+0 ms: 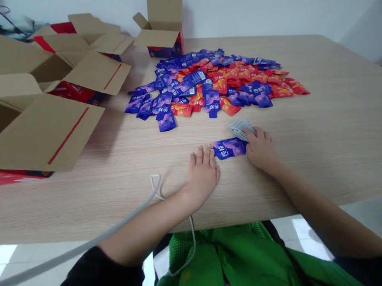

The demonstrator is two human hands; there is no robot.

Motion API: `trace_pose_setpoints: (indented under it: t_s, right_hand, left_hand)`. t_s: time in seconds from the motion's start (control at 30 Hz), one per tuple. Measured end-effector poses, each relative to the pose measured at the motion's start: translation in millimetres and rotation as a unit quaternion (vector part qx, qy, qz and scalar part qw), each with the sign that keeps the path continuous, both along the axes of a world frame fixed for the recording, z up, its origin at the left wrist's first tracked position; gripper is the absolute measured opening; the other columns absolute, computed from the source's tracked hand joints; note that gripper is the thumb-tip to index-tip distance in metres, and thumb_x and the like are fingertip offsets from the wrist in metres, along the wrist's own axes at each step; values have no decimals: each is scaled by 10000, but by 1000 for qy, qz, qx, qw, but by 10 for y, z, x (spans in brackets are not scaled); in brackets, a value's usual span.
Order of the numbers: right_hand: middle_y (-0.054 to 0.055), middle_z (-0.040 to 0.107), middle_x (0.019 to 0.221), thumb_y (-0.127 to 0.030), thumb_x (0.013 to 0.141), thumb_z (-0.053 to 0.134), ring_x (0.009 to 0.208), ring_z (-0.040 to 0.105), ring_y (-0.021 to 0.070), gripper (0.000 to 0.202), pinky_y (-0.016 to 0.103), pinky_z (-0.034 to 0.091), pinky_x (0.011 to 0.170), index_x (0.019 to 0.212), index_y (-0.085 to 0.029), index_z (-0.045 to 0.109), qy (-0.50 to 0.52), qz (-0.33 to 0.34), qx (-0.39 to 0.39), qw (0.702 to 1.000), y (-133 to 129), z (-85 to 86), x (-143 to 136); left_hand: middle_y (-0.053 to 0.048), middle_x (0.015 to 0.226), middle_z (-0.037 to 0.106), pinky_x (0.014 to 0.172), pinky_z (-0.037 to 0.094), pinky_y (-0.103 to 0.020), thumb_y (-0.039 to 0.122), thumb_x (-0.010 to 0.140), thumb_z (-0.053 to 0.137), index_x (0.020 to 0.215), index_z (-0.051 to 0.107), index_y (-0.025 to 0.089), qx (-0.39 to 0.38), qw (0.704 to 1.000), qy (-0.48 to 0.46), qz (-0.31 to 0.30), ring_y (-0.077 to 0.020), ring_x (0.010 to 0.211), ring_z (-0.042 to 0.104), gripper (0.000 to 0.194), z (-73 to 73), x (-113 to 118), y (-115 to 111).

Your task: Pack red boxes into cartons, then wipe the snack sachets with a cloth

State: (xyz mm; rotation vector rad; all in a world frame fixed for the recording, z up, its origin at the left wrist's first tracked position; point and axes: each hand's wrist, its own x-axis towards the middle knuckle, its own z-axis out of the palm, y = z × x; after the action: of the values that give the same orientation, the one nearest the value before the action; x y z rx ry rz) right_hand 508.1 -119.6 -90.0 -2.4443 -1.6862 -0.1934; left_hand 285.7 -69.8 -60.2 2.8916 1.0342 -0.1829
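Observation:
A blue-and-purple sachet with white characters lies flat on the table in front of me. My left hand rests palm down, its fingers stretched out and their tips at the sachet's left end. At the other end is my right hand, its fingers closed on a folded grey cloth. The cloth lies over the sachet's upper right corner, and part of that end is hidden by the hand and cloth.
Beyond my hands spreads a pile of blue sachets and red-orange sachets. Open cardboard boxes stand at the left, another box behind the pile. A grey cable crosses near my left forearm, over the table's front edge.

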Motion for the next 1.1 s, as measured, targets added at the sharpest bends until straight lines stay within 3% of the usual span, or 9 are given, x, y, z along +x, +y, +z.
trace_pose_setpoints:
  t_s: [0.13,0.23,0.4,0.5,0.6,0.73,0.87,1.1]
  right_hand:
    - [214,510,1370,-185,917,396,1172,511,363,524,507,452,944,1415,-146,555,26,18,-1,1000,61,-4,188]
    - [208,527,1345,-124,893,376,1213,517,328,530,487,438,1002,1385,-125,572,71,26,37,996,207,92,160]
    - [181,450,1465,-88,863,395,1327,447,317,565,502,394,1064,1395,-164,570,111,125,136,976,387,321,-352]
    - [146,451,1508,-125,895,427,1308,443,316,531,478,389,1043,1391,-209,595,108,181,90,973,428,318,-701]
    - [136,505,1490,-193,939,446,1266,467,315,470,468,377,1021,1373,-221,623,83,206,22,975,424,225,-836]
    - [155,532,1459,-192,938,441,1251,480,321,491,462,374,989,1405,-209,592,41,180,8,983,358,139,-715]
    - [173,517,1451,-193,924,442,1230,486,345,509,484,393,961,1416,-197,570,12,112,14,994,248,109,-499]
    - [207,491,1431,-206,914,416,1128,516,380,545,509,455,877,1444,-181,539,-1,8,-15,1000,-6,0,-18]
  left_hand:
    - [-155,1664,269,1191,326,-573,309,1029,344,1572,340,34,5,1000,-3,4,-373,1520,294,609,-10,-5,4]
    - [-154,1667,255,1191,330,-569,313,1034,336,1575,332,33,9,1000,-4,0,-375,1518,296,610,-19,-11,6]
    - [-162,1668,248,1186,334,-577,320,1036,344,1577,320,25,14,1000,-4,1,-387,1517,292,616,-20,-14,-1]
    - [-181,1641,323,1192,325,-572,335,1032,365,1549,387,27,11,1000,-6,6,-390,1510,307,602,-7,-8,-4]
    - [-194,1593,420,1200,310,-572,354,1033,368,1495,476,21,4,1000,-4,5,-398,1501,320,579,6,-1,-4]
    - [-175,1630,355,1196,315,-579,347,1039,339,1545,399,33,5,1000,-6,5,-384,1518,291,598,5,1,-6]
    - [-158,1665,262,1195,319,-582,330,1037,334,1576,328,27,6,1000,-4,2,-389,1520,285,618,4,-3,-11]
    - [-149,1667,255,1194,323,-582,306,1026,359,1578,323,28,-1,1000,-4,4,-388,1522,281,618,-4,6,-8]
